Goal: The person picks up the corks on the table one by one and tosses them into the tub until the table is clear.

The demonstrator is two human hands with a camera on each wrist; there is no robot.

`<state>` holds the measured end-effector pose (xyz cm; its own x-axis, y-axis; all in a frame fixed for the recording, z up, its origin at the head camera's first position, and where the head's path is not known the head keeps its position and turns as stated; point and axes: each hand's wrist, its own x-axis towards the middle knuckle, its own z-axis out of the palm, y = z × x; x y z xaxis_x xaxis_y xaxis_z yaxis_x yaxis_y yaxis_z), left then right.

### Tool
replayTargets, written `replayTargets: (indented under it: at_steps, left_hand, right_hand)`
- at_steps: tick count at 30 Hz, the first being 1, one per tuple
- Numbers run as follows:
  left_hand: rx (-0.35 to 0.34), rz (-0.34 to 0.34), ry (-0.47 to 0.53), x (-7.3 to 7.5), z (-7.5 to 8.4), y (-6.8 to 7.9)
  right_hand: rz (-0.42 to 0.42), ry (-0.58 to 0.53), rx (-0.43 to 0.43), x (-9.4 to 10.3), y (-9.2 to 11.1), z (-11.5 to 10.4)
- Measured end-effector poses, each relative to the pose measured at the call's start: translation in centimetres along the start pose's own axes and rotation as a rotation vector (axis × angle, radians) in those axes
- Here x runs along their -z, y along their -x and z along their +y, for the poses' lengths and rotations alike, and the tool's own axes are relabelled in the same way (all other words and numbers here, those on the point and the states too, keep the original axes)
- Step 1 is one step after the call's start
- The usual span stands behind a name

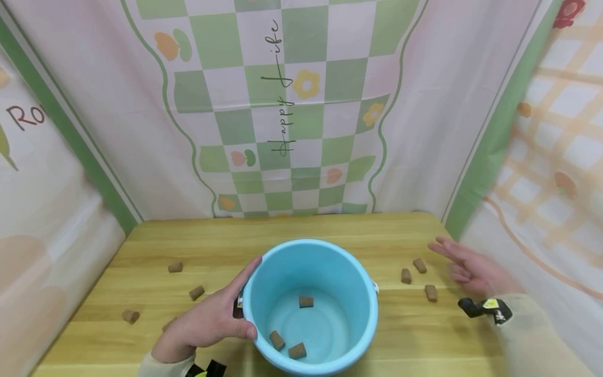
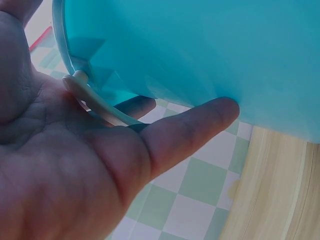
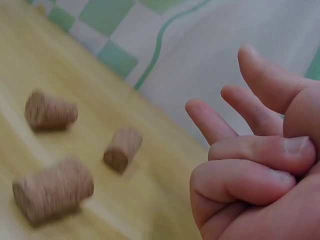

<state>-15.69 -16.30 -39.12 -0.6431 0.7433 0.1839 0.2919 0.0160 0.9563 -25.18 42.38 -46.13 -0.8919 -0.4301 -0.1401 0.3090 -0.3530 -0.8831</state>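
A light blue bucket (image 1: 311, 246) stands on the wooden table with three corks, such as this cork (image 1: 306, 301), on its bottom. My left hand (image 1: 207, 317) rests against the bucket's left side, thumb and fingers spread along the outside of the rim. The left wrist view shows a straight finger touching the wall beside the pale handle (image 2: 97, 106). To the right, my right hand (image 1: 476, 269) hovers past three loose corks, nearest a cork (image 1: 419, 265). Some of its fingers point out while two are folded to the palm; nothing shows in its grasp.
Several corks lie scattered on the left of the table, including a far cork (image 1: 175, 267), a middle cork (image 1: 196, 292) and a near cork (image 1: 130, 316). Another is partly hidden by the left forearm. Printed curtains (image 1: 306, 131) hang behind the table and along both sides.
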Motion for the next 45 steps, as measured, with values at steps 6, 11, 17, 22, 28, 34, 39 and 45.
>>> replayTargets:
  at_steps: [6, 11, 17, 22, 28, 34, 39, 45]
  left_hand:
    - [0.006, -0.003, 0.014, 0.0, 0.1, 0.0]
    - [0.008, 0.002, 0.015, 0.0, 0.1, -0.1]
    - [0.010, 0.001, 0.007, -0.1, 0.1, -0.1]
    - [0.017, 0.007, 0.003, -0.1, 0.1, -0.1]
    - [0.031, 0.020, -0.010, -0.1, 0.0, 0.1]
    - [0.020, 0.017, -0.002, 0.0, 0.0, 0.1]
    - [0.022, 0.012, 0.004, 0.0, 0.1, 0.0]
    - [0.017, 0.010, 0.013, 0.0, -0.2, 0.0]
  right_hand:
    - [0.030, -0.031, -0.016, 1.2, 0.1, 1.1]
    - [0.064, 0.061, -0.037, 1.4, 0.3, 1.6]
    - [0.091, 0.093, -0.114, 1.8, 1.2, 2.4]
    - [0.054, 0.168, -0.105, 2.0, 2.1, 2.6]
    - [0.018, 0.267, -0.107, 2.0, 2.8, 2.8]
    - [0.099, 0.399, -0.163, 1.0, 2.9, 3.1]
    - [0.150, 0.467, -0.157, 0.5, 3.0, 3.7]
    - [0.181, 0.557, -0.135, 0.0, 3.2, 4.4]
